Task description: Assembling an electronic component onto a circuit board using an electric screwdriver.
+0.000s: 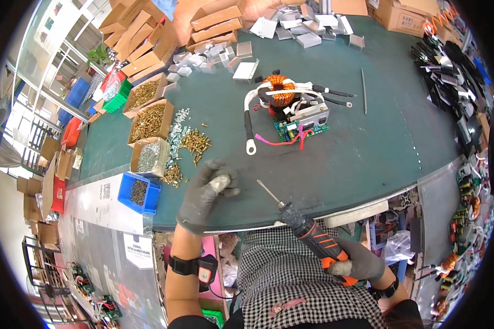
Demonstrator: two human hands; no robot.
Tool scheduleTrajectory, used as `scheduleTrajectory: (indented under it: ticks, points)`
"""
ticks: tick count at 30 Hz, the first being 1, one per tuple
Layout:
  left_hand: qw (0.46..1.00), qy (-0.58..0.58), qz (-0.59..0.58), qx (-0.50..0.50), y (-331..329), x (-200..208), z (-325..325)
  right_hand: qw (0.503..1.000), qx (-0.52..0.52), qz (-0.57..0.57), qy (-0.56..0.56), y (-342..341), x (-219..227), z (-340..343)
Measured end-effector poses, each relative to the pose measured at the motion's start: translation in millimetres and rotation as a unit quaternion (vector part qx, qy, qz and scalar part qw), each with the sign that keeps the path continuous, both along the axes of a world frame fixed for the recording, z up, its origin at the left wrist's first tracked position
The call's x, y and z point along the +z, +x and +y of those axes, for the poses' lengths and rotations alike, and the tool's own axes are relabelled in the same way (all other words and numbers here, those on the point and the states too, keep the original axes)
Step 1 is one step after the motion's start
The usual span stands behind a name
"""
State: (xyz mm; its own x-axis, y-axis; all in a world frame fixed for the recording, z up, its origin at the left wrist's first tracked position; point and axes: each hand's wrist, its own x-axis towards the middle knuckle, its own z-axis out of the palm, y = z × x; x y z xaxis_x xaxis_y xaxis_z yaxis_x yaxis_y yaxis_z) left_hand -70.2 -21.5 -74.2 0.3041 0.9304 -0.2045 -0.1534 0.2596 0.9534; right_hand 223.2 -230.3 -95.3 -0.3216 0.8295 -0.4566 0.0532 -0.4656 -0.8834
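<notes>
My right hand [365, 262], in a dark glove, grips an orange-and-black electric screwdriver [312, 234]. Its long bit points up and left over the front of the bench. Just right of the loose brass screws [195, 143], my gloved left hand [204, 193] has its fingers curled in toward the thumb; whatever may be between them is hidden. Beyond both hands lies a circuit board assembly [299, 129] with a copper-wound coil [280, 92], a metal heatsink [314, 116] and thick cables. One white cable [249, 109] ends in a ring lug. Neither hand touches the assembly.
Open boxes of brass screws [148, 122] and silver screws [147, 156] line the left side, with a blue bin [139, 193] of dark screws in front. Silver heatsinks [307, 27] cover the far edge. Black parts [447, 77] are heaped at right. A thin rod [364, 90] lies beyond the assembly.
</notes>
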Motion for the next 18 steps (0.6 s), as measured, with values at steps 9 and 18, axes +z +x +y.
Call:
scheduleTrajectory:
  ticks: [9, 18]
  points:
    - [0.987, -0.076, -0.079, -0.116, 25, -2, -11, 0.996, 0.013, -0.068, 0.061, 4, -5, -10]
    - [0.987, -0.047, -0.018, -0.154, 21, 6, -13, 0.994, 0.059, -0.070, 0.057, 2, 2, -7]
